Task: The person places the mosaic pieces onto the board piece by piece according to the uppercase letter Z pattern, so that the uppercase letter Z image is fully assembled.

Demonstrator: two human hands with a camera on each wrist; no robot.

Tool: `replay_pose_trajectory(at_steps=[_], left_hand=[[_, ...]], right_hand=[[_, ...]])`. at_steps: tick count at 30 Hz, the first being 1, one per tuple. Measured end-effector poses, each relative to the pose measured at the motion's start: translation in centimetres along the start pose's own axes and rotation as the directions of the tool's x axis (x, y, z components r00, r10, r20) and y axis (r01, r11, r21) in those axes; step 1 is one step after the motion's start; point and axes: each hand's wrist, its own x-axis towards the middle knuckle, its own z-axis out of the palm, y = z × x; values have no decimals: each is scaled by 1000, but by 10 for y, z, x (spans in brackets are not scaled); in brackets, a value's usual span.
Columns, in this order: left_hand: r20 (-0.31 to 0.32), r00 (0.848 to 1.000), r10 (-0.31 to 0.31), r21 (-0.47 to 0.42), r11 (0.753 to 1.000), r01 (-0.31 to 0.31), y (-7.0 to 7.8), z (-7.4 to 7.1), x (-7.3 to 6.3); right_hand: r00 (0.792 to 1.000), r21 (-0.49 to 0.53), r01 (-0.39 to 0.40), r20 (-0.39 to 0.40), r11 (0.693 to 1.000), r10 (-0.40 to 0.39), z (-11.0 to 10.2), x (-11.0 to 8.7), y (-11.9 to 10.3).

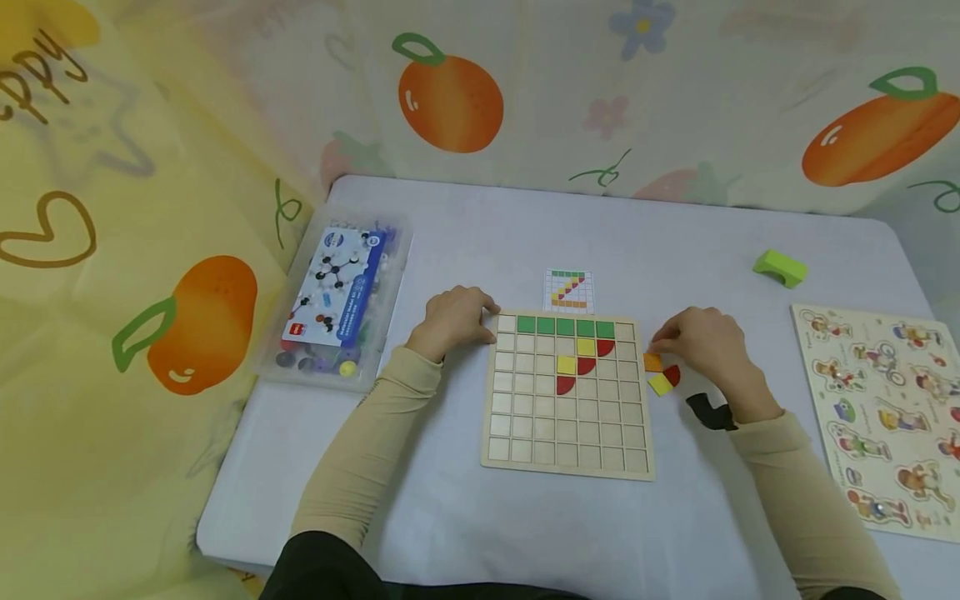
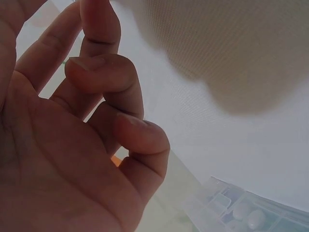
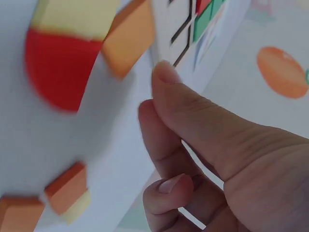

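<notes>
Wooden board [image 1: 566,432] lying between left hand [image 1: 456,323], thumb and forefinger apart at corner, and right hand [image 1: 707,343]; cannot tell whether latter is pinching.

Flat wooden grid board [image 1: 577,409], partly tiled, loose tiles [image 1: 660,384] alongside

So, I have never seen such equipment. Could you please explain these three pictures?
This is no machine: it is a person's bare left hand and right hand. The wide picture comes from a camera on the head, the others from one on each wrist. On the white table lie a grid board holding coloured pieces, a pattern card, loose pieces, a plastic box and a picture board. The left hand is at the grid board's corner; the right is near the loose pieces. Nothing shows in its fingers.
</notes>
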Motion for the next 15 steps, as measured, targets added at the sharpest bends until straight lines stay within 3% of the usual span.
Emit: replay_pose_trajectory(at_steps=[6, 15], left_hand=[[1, 1000, 3, -7, 1000, -3, -1, 0, 0], [10, 1000, 3, 5, 1000, -3, -1, 0, 1]], right_hand=[[999, 14, -21, 50, 1000, 21, -5, 1, 14], [989, 13, 4, 148, 1000, -6, -4, 1, 13]])
